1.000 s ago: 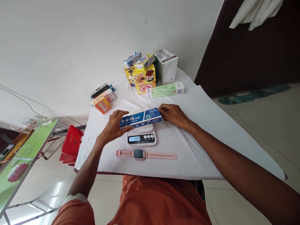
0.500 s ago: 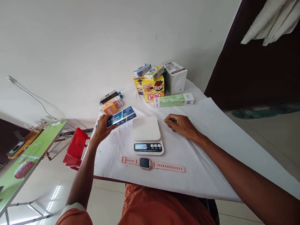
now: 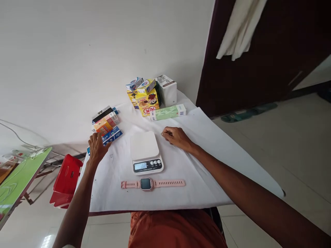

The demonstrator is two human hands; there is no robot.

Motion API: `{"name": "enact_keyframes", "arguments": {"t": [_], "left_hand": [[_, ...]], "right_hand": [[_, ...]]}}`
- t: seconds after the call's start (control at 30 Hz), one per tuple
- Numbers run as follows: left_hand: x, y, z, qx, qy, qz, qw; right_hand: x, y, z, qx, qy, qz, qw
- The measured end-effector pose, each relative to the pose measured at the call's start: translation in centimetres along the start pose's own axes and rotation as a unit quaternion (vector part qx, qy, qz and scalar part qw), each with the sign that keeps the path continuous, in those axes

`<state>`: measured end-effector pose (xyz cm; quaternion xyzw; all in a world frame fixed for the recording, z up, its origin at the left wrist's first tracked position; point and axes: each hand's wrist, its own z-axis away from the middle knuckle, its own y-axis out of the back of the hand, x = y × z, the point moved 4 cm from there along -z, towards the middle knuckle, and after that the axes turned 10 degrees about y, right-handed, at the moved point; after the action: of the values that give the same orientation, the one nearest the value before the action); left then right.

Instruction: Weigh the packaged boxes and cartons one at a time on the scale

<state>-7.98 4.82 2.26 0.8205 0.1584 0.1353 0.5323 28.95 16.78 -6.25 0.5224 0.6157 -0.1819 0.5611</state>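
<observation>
My left hand (image 3: 96, 148) is at the table's left side, its fingers and thumb across a long blue toothpaste box (image 3: 112, 135). The hand covers part of the box, which lies low beside an orange box (image 3: 102, 126). To the right, my right hand (image 3: 176, 136) rests on the white cloth with its fingers curled in and nothing visible in them. Between the hands stands a white kitchen scale (image 3: 145, 146) with a bare platform and a lit display. In front of it a pink smartwatch (image 3: 146, 184) is stretched out flat.
Behind the orange box lies a black-and-white box (image 3: 102, 113). Yellow boxes (image 3: 147, 103), small soap-like boxes (image 3: 147, 86), a white carton (image 3: 167, 91) and a long green box (image 3: 169, 112) stand near the wall. A red chair (image 3: 66, 179) is left of the table.
My left hand has lowered the toothpaste box from beside the scale to the other boxes at left. The scale's reading has changed. My right hand stays resting; the view has turned right.
</observation>
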Motion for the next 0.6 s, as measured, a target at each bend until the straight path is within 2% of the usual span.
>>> {"name": "enact_keyframes", "arguments": {"t": [0.1, 0.17, 0.27, 0.37, 0.47, 0.6], "left_hand": [[6.8, 1.6, -0.9, 0.027, -0.124, 0.065, 0.990], [12.7, 1.6, -1.9, 0.004, -0.218, 0.102, 0.971], [21.8, -0.5, -3.8, -0.090, -0.314, 0.094, 0.940], [28.9, -3.4, -5.5, -0.172, -0.331, 0.047, 0.927], [33.0, -5.8, -6.4, -0.195, -0.329, 0.014, 0.924], [34.5, -7.5, -6.6, -0.194, -0.310, -0.016, 0.930]], "right_hand": [[0.1, 0.0, -0.1, 0.006, 0.004, 0.014, 1.000], [0.2, 0.0, -0.1, 0.010, 0.007, 0.020, 1.000], [0.2, -0.1, -0.2, 0.011, 0.010, 0.030, 0.999], [0.0, -0.1, -0.4, 0.013, 0.018, 0.045, 0.999], [-0.2, 0.0, -0.5, 0.014, 0.025, 0.057, 0.998], [-0.1, -0.1, -0.8, 0.008, 0.023, 0.068, 0.997]]}}
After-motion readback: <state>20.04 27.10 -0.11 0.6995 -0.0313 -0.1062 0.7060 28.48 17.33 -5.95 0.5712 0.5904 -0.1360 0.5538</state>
